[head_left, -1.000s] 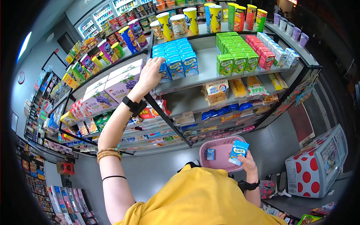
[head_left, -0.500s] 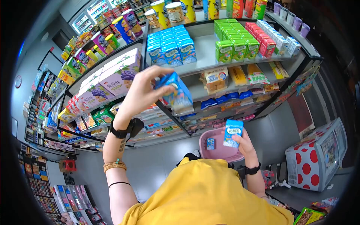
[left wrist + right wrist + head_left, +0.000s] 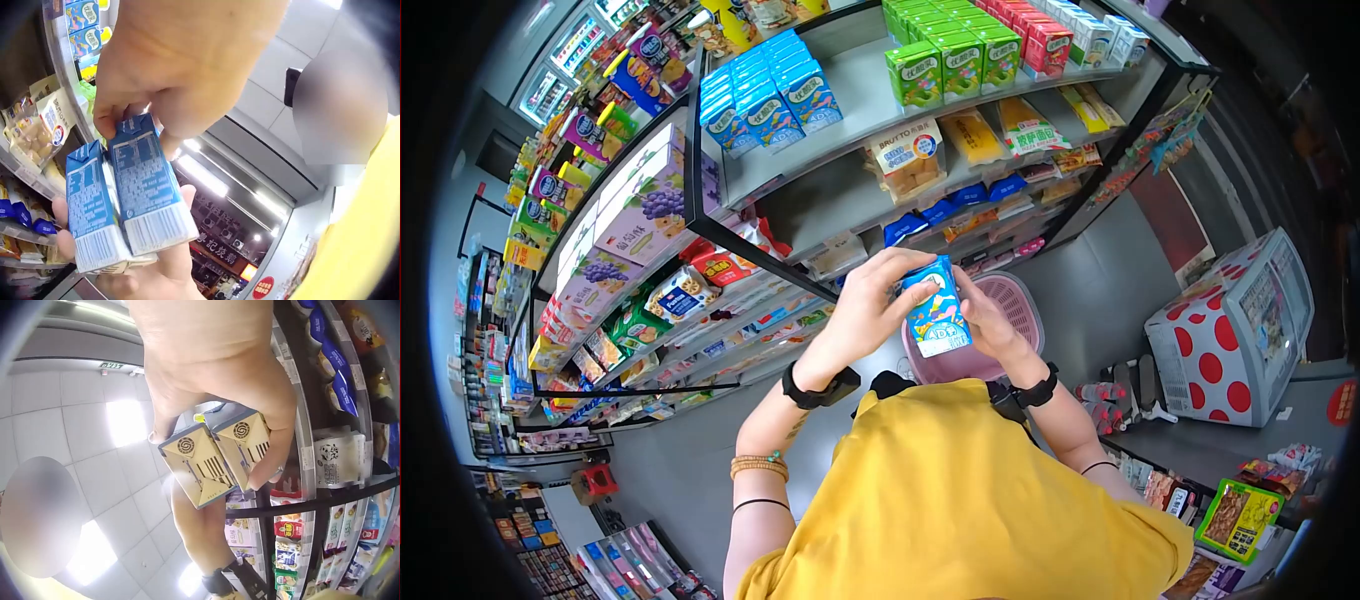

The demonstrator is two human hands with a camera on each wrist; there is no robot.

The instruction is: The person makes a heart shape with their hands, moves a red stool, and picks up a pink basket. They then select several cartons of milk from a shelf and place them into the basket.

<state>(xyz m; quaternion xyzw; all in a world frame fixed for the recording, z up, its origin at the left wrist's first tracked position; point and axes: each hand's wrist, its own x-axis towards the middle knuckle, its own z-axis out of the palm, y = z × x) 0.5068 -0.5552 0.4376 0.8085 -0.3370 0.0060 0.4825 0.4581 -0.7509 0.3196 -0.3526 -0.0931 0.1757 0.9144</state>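
In front of the yellow shirt, my two hands meet over two blue drink cartons, held side by side. My left hand grips the top of one carton, its thumb across the front in the head view. From the other side my right hand holds the second carton, its fingers and thumb spanning both. Both carton bottoms face the right wrist camera. Below the hands stands a pink basket, its inside partly hidden by them.
More blue cartons stand in rows on the shelf's top level, with green cartons and red cartons to the right. Bagged bread lies one level down. A red-dotted white case stands on the right.
My left hand took a blue carton off the shelf and brought it down and right. My right hand, holding its carton, moved up and left to meet it. The head view has shifted.
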